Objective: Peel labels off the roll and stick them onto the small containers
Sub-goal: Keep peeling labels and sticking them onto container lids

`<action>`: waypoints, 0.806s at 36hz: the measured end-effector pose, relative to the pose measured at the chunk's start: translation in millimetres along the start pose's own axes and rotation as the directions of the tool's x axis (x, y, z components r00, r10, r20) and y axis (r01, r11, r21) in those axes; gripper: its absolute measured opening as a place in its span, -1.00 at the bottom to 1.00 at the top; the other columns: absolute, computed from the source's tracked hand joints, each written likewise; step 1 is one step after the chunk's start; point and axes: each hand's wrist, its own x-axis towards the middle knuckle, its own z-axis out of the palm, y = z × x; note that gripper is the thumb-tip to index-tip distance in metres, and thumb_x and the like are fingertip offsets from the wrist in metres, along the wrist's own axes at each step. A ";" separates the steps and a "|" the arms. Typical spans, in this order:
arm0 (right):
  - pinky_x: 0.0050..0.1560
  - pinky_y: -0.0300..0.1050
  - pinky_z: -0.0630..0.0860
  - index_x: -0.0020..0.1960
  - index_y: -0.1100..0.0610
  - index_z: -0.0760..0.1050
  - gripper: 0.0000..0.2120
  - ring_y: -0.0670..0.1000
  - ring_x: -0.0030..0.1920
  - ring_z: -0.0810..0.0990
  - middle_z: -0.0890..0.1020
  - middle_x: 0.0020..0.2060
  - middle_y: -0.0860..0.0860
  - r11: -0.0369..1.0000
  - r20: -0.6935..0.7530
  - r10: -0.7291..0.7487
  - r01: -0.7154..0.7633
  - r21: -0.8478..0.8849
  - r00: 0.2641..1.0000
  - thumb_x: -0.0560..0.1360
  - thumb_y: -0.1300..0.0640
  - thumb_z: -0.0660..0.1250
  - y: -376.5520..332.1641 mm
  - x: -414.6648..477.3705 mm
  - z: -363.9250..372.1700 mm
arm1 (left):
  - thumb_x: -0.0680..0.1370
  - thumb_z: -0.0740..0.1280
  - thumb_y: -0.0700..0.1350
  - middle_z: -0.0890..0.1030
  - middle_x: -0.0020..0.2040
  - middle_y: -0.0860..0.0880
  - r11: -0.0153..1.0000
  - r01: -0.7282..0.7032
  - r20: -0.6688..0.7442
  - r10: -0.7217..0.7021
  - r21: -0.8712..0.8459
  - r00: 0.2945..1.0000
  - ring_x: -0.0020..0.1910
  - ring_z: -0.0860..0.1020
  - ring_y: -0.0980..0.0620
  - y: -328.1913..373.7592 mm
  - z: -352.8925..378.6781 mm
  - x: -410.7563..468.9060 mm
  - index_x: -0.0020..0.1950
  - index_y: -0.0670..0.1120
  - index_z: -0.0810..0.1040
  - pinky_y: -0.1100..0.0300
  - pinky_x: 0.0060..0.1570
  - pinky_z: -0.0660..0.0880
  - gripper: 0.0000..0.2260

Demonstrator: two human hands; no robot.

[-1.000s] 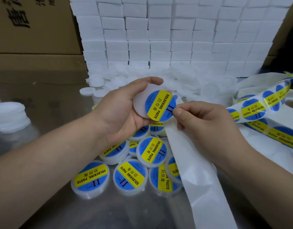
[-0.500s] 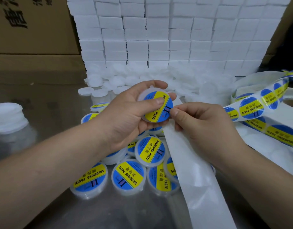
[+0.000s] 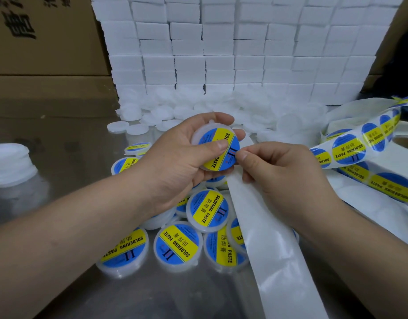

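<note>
My left hand (image 3: 175, 153) grips a small round white container (image 3: 218, 147) whose lid carries a blue and yellow "SOLDERING PASTE" label; the thumb presses on the label. My right hand (image 3: 281, 171) is just right of it, fingers curled, pinching the white backing strip (image 3: 274, 245) that runs down toward the lower edge. The label strip (image 3: 350, 148), with blue and yellow labels on it, runs from my right hand up to the right. Several labelled containers (image 3: 207, 210) lie in a heap below my hands.
Unlabelled white containers (image 3: 138, 128) are piled behind my hands in front of a wall of stacked white boxes (image 3: 244, 54). Brown cartons (image 3: 44, 42) stand at the back left. A stack of white lids (image 3: 9, 162) sits at the left on the shiny metal table (image 3: 67, 139).
The label has gone from half-peeled at the container's edge to lying flat on the lid. My left thumb has come down onto it. The right hand stays beside it, holding the backing.
</note>
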 end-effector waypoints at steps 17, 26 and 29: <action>-0.46 -0.47 0.31 -0.46 -0.08 0.52 -0.69 -0.25 -0.52 0.42 0.52 -0.58 -0.20 1.000 -0.034 -0.008 0.008 -0.014 0.999 0.46 0.07 0.33 3.7 1.9 0.6 | 0.54 0.20 -0.35 0.68 -0.09 0.07 0.995 -0.014 -0.003 0.014 0.103 1.000 -0.12 0.65 0.05 -0.5 1.6 -1.9 -0.02 0.02 0.52 0.08 -0.03 0.58 -0.74; -0.47 -0.47 0.31 -0.50 -0.07 0.50 -0.65 -0.25 -0.54 0.41 0.51 -0.59 -0.19 1.000 -0.049 -0.001 0.000 -0.026 0.999 0.46 0.06 0.34 3.6 1.5 0.7 | 0.54 0.21 -0.33 0.67 -0.05 0.08 0.986 -0.027 -0.010 0.029 0.166 1.000 -0.07 0.64 0.03 0.8 2.0 -3.7 -0.03 0.05 0.53 0.03 0.01 0.57 -0.72; -0.46 -0.47 0.32 -0.50 -0.08 0.50 -0.65 -0.26 -0.53 0.42 0.51 -0.59 -0.20 0.999 -0.048 0.002 -0.003 -0.033 0.999 0.46 0.06 0.35 3.9 0.7 0.8 | 0.54 0.22 -0.33 0.67 -0.04 0.09 0.981 -0.033 -0.016 0.037 0.192 0.999 -0.05 0.64 0.03 1.5 2.6 -4.7 -0.03 0.06 0.53 0.03 0.01 0.57 -0.72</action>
